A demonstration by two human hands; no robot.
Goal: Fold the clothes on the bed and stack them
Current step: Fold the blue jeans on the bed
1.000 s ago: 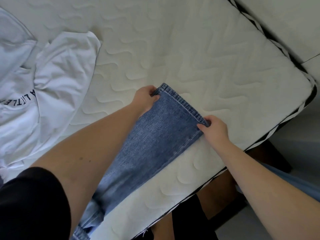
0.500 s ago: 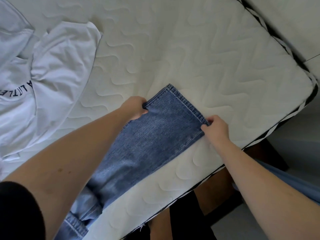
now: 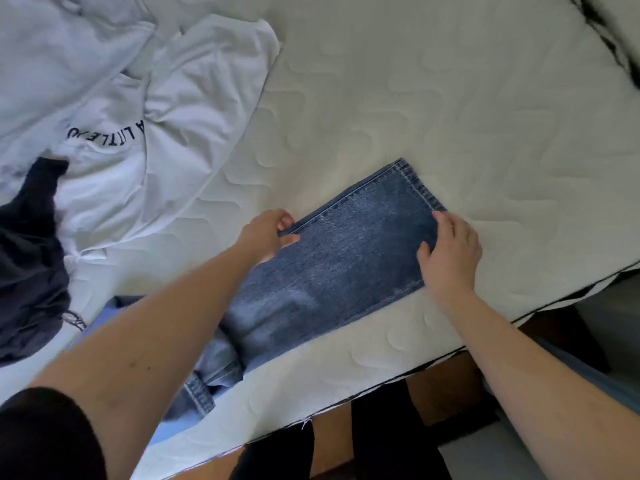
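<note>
A white quilted mattress sits above pale floor.

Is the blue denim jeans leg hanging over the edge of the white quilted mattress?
No, the blue denim jeans leg lies flat on the white quilted mattress, inside its edge.

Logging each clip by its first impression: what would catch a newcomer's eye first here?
The blue jeans leg laid flat near the mattress edge draws the eye first. The left hand pinches its far seam while the right hand rests on the hem end. At upper left lies a crumpled white T-shirt with black lettering, with a dark garment at the left edge.
</note>
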